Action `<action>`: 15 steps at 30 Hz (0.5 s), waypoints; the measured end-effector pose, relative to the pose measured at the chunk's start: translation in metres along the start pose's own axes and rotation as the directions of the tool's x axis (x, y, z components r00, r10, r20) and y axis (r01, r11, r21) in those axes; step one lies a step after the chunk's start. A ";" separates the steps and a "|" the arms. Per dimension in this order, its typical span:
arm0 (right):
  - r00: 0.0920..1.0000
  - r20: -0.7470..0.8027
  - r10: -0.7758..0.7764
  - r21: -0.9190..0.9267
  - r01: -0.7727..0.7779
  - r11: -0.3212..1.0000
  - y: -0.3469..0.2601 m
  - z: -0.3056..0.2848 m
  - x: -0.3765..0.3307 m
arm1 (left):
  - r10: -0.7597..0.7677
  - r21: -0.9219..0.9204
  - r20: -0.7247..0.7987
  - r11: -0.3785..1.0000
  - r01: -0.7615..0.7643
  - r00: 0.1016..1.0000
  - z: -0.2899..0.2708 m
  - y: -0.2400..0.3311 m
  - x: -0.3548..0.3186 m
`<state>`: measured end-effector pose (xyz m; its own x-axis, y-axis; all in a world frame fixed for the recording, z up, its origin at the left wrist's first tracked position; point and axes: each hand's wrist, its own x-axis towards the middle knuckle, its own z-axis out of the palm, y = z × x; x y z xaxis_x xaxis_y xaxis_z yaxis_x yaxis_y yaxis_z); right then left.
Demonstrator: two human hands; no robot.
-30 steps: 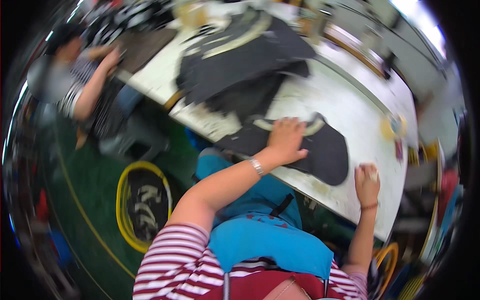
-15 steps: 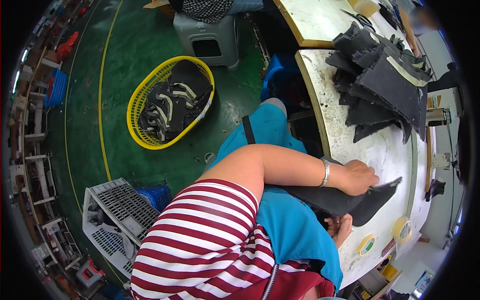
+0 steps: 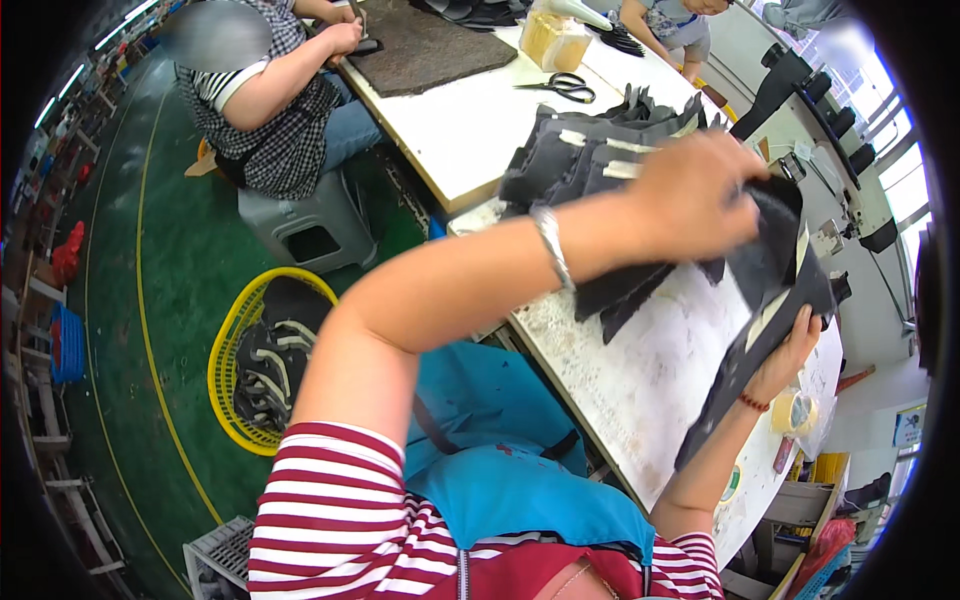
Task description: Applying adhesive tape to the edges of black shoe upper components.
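A black fabric piece with a pale strip along it is held up over the right part of the white table. My right hand, a beaded bracelet at its wrist, grips the piece by its side. My left hand, with a silver bangle behind it, reaches across to the piece's upper end. Its fingers are curled around the dark edge there, though motion blurs them. Beneath and beside my left forearm lies a stack of similar black pieces, some with pale strips.
Black scissors and a yellowish block lie beyond the stack. A co-worker sits at far left by a grey stool; another person works at the back. On the floor stands a yellow basket of black pieces. Tape rolls sit at right.
The view has swung up toward the far table. Both hands have risen from near my lap with a black piece; my left hand is now at its upper end.
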<state>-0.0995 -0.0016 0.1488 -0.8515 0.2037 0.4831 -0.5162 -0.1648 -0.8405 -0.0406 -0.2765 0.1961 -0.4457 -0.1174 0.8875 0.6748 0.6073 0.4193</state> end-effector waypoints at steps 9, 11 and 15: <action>0.979 0.105 -0.174 0.437 0.111 0.892 -0.005 0.038 0.078 | -0.672 0.400 0.352 0.737 0.545 0.651 -0.051 -0.248 0.013; 0.989 -0.058 -0.137 -0.023 0.135 0.991 0.028 0.067 0.068 | -0.781 0.468 0.506 0.606 0.644 0.367 -0.057 -0.266 0.004; 0.975 -0.101 0.199 -0.368 -0.222 0.903 0.083 0.095 0.014 | -0.802 0.568 0.539 0.573 0.591 0.258 -0.029 -0.258 -0.008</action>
<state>-0.1627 -0.1046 0.1088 -0.9236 0.2629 0.2790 -0.2432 0.1609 -0.9565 -0.1938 -0.4554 0.0866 -0.9732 -0.0934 -0.2101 -0.2112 0.7248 0.6558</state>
